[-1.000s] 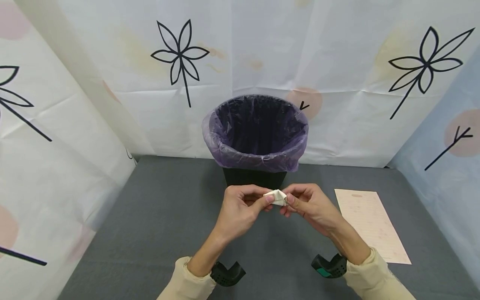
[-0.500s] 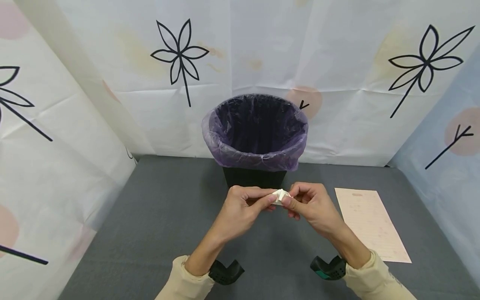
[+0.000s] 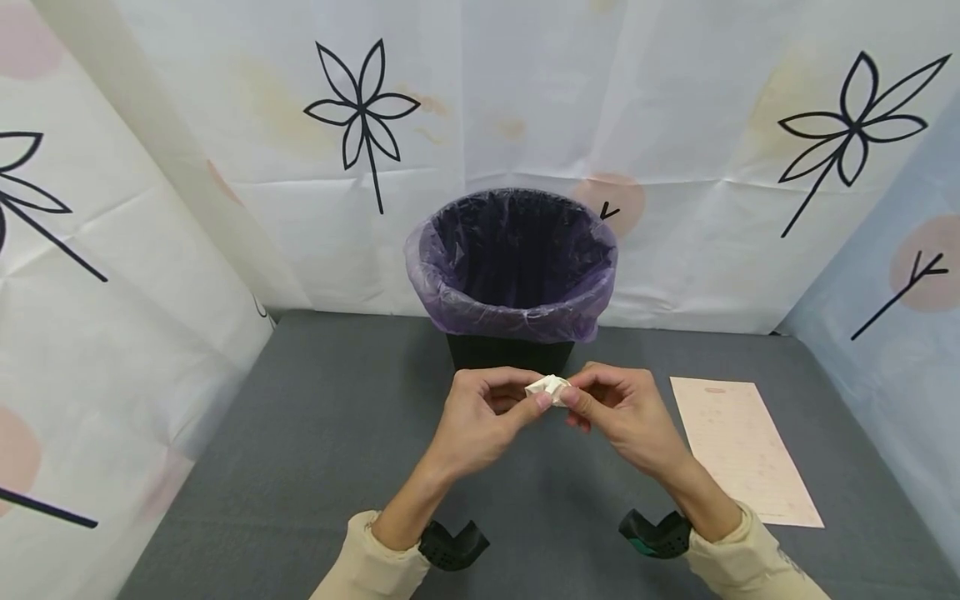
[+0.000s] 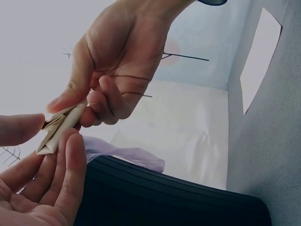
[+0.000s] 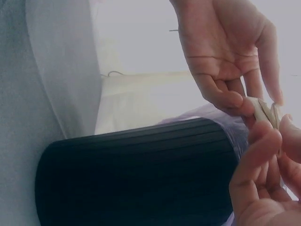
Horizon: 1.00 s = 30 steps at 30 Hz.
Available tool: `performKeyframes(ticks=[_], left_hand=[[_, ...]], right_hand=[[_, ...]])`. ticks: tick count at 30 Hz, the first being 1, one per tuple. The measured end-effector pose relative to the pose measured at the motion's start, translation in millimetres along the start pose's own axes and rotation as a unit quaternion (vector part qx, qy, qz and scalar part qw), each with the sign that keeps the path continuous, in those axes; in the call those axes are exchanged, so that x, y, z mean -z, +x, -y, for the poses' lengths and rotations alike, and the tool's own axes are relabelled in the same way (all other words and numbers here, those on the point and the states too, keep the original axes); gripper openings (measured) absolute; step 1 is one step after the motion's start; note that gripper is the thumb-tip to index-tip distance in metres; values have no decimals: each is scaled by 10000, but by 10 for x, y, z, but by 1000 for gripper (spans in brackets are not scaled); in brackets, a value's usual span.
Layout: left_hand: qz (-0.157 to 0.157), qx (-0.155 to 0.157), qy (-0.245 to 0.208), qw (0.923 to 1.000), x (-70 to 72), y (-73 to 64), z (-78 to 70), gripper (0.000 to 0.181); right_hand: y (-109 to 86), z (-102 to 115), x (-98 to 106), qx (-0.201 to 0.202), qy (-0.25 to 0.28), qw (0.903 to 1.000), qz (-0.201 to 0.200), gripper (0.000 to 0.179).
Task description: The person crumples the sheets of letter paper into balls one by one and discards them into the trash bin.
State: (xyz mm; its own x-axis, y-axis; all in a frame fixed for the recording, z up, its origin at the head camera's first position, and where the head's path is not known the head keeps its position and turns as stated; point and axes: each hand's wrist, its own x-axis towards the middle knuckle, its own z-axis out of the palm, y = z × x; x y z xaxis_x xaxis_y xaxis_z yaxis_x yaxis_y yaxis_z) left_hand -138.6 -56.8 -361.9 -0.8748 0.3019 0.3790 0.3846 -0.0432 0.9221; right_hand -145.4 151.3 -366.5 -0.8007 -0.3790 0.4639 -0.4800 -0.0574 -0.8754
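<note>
A small folded piece of cream paper is held between both hands, in front of the bin. My left hand pinches its left end between thumb and fingers. The right end is pinched by my right hand, its thumb lying across the near side. Seen from the left wrist, the folded paper shows several layers pressed together. In the right wrist view, fingertips of both hands cover much of the paper.
Behind the hands stands a black bin lined with a purple plastic bag. A pale pink sheet of paper lies flat on the grey surface at the right. Patterned white cloth hangs along the back and sides.
The folded paper has turned and shifted slightly between the fingers, now more bunched than a second ago. The right thumb has moved a little left over it. Bin and sheet stay put.
</note>
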Motion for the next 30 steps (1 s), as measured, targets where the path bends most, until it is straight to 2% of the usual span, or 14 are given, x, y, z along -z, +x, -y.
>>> performKeyframes(ticks=[8,13,19,23,30], left_hand=[[-277,-233,60,9993,-26,-7,-6,10],[-440,-460,186,9978,-59,-15,-26,9],[-642,-692,390,9948,-73,-11,-60,9],[-466,-760,442,9950,-29,9,-126,13],[-37,-598,581,9965,97,45,-312,20]], right_hand=[[1,22,9,136,-127,9996,193,12],[-1,41,-13,225,-622,9978,35,16],[44,69,-40,728,-1053,9917,-119,19],[85,133,-28,922,-1153,9889,-152,23],[140,278,23,667,-845,9942,68,17]])
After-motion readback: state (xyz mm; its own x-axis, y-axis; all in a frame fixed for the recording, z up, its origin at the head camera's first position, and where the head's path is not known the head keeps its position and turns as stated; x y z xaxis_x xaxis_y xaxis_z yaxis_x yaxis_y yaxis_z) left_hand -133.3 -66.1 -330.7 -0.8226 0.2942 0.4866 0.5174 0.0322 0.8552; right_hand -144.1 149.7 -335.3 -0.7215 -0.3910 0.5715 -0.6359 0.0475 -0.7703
